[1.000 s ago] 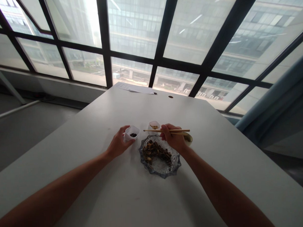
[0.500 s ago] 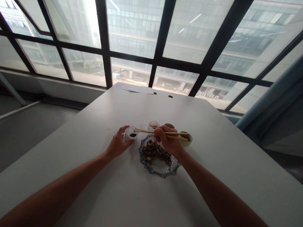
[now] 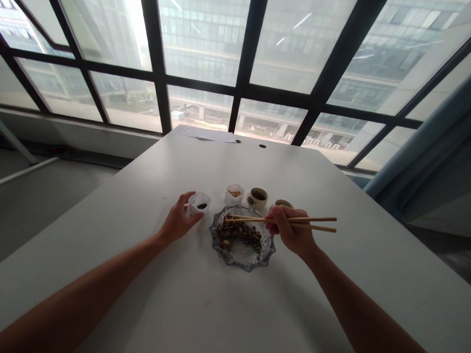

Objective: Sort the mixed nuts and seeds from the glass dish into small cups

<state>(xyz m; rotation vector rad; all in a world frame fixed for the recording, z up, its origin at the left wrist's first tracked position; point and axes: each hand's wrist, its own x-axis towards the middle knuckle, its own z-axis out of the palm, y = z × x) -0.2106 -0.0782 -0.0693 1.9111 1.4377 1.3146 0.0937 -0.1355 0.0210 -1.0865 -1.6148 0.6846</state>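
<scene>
Centrally, the chopsticks (image 3: pixel 318 219) are gripped in the right hand (image 3: pixel 291 235), their long axis nearly level across the frame, tips pointing left over the glass dish (image 3: pixel 244 254). The small white cup (image 3: pixel 200 202), just upper-left of the dish, is clasped by the left hand (image 3: pixel 178 221).

The counter (image 3: pixel 209 311) is smooth, matt white. On it, the dish (image 3: pixel 248 261) is clear, faceted glass with a glossy sheen. The chopsticks (image 3: pixel 320 219) across the dish are pale, bare wood. Left of the dish, the white cup (image 3: pixel 199 203) looks like thin, milky plastic, as does the second cup (image 3: pixel 234 193) behind the dish; the pot (image 3: pixel 257 198) beside that one looks glazed.
</scene>
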